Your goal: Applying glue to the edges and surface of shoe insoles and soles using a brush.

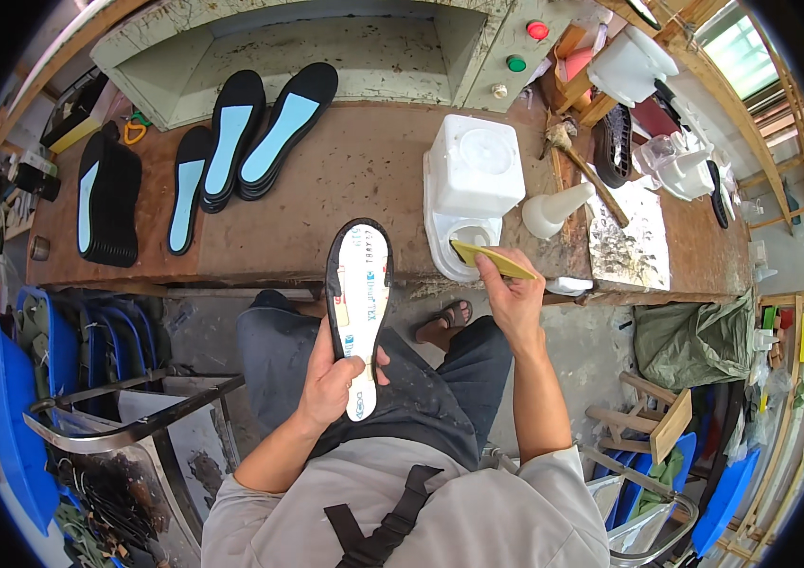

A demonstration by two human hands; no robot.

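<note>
Above my lap, my left hand (334, 383) grips a shoe sole (362, 312) by its narrow heel end. Its upper face is white with printing, inside a black rim. My right hand (513, 293) pinches a flat yellow spreader (501, 262), whose tip reaches into the open cup of a white plastic dispenser (476, 161) on the bench. What the cup holds is hard to make out. Right of it stands a white cone-shaped container (558, 210). Stacks of black insoles with light-blue patches (279, 137) lie on the left half of the bench.
The brown workbench (326, 204) ends just beyond my knees, with a metal cabinet (279, 62) behind it. At right are a brush (596, 175), a stained paper sheet (627, 237) and a dark shoe sole (613, 142). A metal-framed chair (137, 417) and a wooden stool (648, 421) flank me.
</note>
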